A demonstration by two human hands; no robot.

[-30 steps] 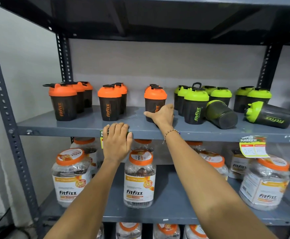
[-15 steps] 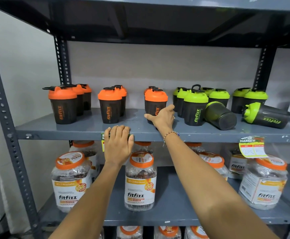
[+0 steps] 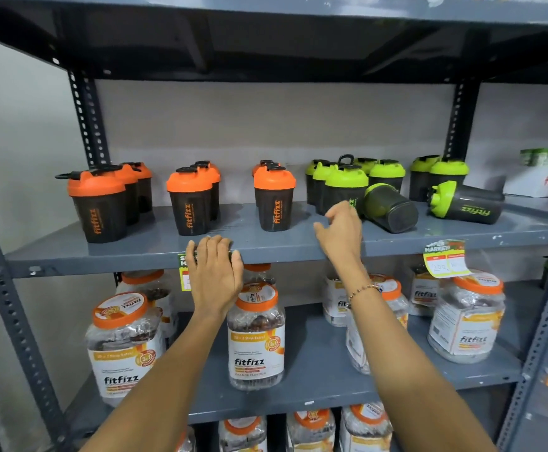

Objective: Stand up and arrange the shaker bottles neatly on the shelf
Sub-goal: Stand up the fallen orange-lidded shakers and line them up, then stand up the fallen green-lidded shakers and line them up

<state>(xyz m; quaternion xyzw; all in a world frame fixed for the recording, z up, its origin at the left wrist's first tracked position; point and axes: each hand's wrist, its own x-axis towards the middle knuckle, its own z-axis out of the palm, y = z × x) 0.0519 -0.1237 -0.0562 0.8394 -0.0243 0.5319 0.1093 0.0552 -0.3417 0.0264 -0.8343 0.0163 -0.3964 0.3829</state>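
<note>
Black shaker bottles stand on the grey shelf [image 3: 155, 252]. Orange-lidded ones stand in three short rows at the left: [image 3: 98, 207], [image 3: 190, 203], [image 3: 274, 200]. Green-lidded ones [image 3: 344, 187] stand in a cluster to the right. Two green-lidded shakers lie on their sides: one [image 3: 388, 208] shows its base, another [image 3: 466, 203] points its lid left. My left hand [image 3: 214, 275] rests flat on the shelf's front edge. My right hand [image 3: 341, 230] hovers with fingers apart, holding nothing, in front of the nearest green-lidded shaker.
The shelf below holds several clear fitfizz jars with orange lids [image 3: 255, 334]. A yellow price tag [image 3: 445, 261] hangs from the shelf edge at the right. Perforated steel uprights [image 3: 2, 288] frame the rack. A white fitfizz box [image 3: 540, 182] sits at far right.
My right hand has let go of the third orange-lidded shaker and moved right towards the green-lidded shakers. My left hand stays on the shelf edge.
</note>
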